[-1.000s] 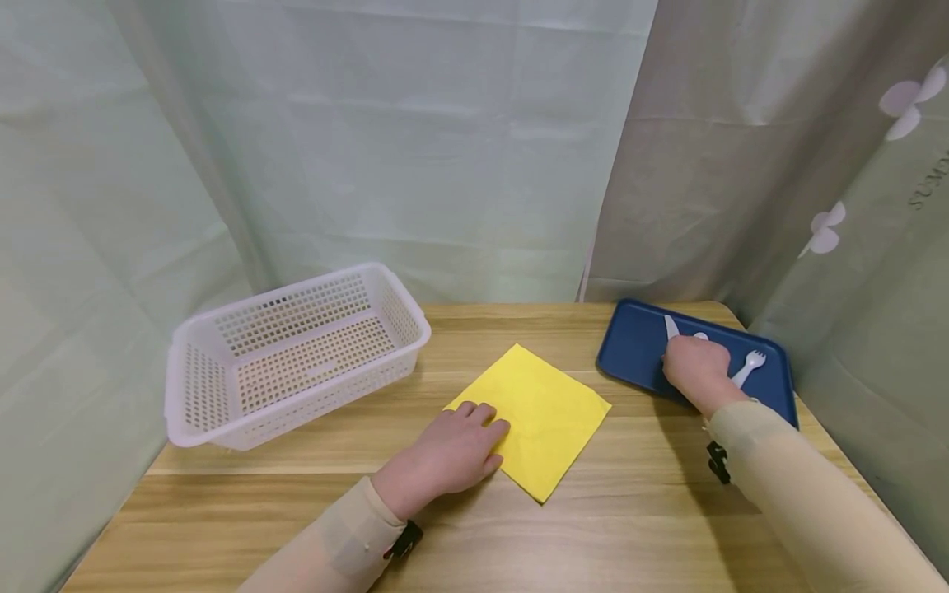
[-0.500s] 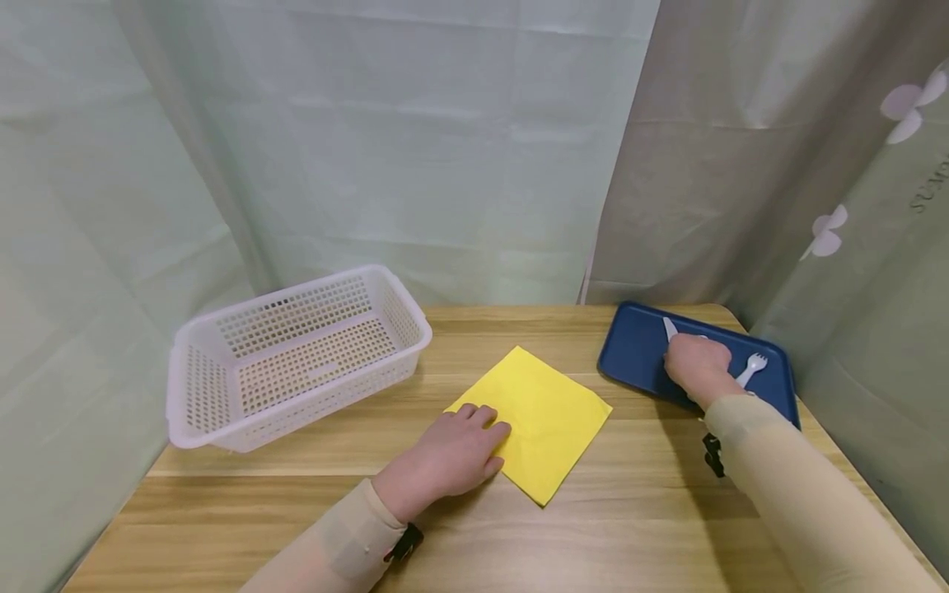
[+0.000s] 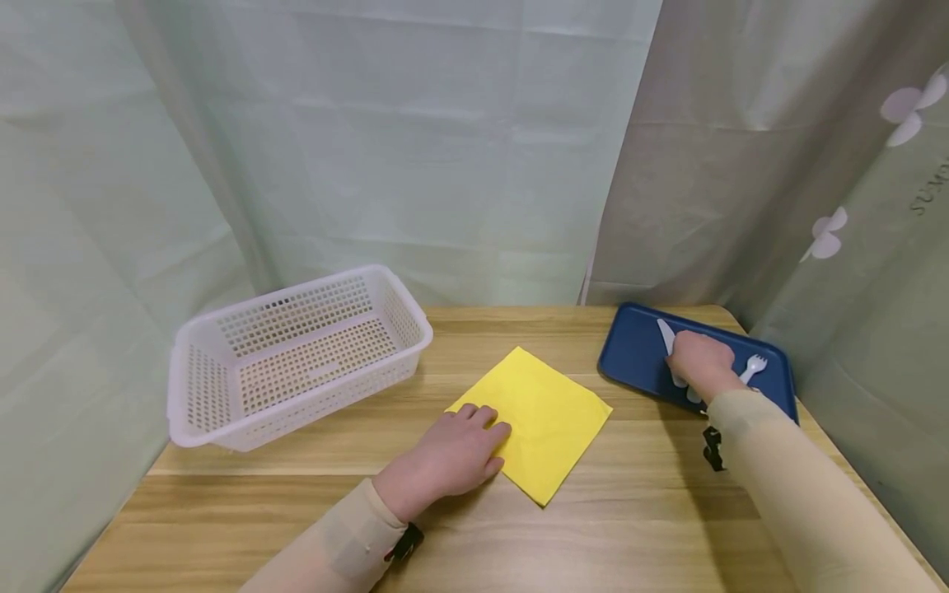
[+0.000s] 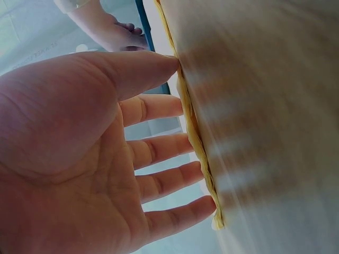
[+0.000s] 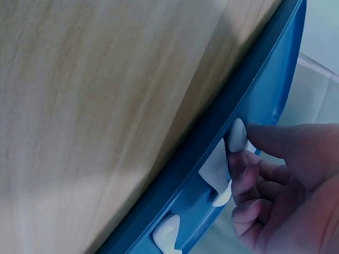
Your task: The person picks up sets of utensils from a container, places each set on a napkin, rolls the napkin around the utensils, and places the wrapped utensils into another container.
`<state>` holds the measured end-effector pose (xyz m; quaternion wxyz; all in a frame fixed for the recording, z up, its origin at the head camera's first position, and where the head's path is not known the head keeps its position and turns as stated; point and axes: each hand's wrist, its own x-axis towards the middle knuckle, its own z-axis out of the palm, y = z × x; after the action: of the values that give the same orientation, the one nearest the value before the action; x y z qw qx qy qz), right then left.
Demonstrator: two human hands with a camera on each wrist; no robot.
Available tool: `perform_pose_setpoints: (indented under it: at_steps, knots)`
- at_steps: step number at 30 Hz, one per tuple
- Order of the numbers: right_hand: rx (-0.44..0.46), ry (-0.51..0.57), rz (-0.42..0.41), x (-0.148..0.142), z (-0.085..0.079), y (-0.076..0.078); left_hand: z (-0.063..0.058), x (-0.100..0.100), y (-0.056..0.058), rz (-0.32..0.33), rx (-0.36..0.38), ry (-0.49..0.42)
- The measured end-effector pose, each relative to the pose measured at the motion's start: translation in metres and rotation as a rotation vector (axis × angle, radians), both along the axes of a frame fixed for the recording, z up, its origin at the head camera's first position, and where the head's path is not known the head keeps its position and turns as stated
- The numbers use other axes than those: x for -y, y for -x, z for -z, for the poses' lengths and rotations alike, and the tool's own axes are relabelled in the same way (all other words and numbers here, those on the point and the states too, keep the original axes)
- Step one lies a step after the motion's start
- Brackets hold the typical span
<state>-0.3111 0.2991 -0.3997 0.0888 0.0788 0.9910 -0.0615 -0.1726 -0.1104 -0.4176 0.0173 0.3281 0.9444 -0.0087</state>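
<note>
The left hand (image 3: 454, 449), fingers extended, touches the cloth (image 3: 552, 412). Over the tray (image 3: 630, 354), the right hand (image 3: 700, 362) pinches what looks like the knife (image 3: 666, 333), near the fork (image 3: 755, 364).

A wood-grain table (image 3: 630, 527) carries these — white basket (image 3: 334, 397), yellow cloth (image 3: 547, 420), blue tray (image 3: 630, 352).

Cloth (image 3: 549, 420) on the desk (image 3: 593, 543), basket (image 3: 326, 394) at its ten o'clock, tray (image 3: 630, 352) at its two o'clock, fork (image 3: 755, 363) on the tray, at three o'clock from the knife (image 3: 666, 333), curtain (image 3: 415, 165) behind at twelve o'clock
</note>
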Motion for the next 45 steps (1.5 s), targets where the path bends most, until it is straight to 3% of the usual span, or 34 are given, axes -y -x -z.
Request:
perform_pose_setpoints:
  at_steps: [8, 21, 29, 39, 45]
  knots:
    - [0.011, 0.044, 0.039, 0.002, -0.007, -0.003, 0.001, 0.000, 0.000, -0.007, 0.004, 0.006]
    - [-0.029, 0.065, -0.026, 0.004, -0.005, -0.006, 0.001, 0.000, 0.000, -0.009, 0.011, 0.012]
    - [-0.022, 0.111, -0.014, 0.001, -0.003, -0.007, 0.004, 0.000, 0.001, 0.003, -0.018, 0.019]
    - [-0.127, 0.154, -0.106, -0.001, -0.004, -0.020, 0.003, 0.000, 0.001, -0.002, -0.009, 0.027]
    - [-0.165, 0.158, -0.120, 0.004, -0.006, -0.025, 0.002, 0.000, 0.001, -0.004, -0.003, 0.023]
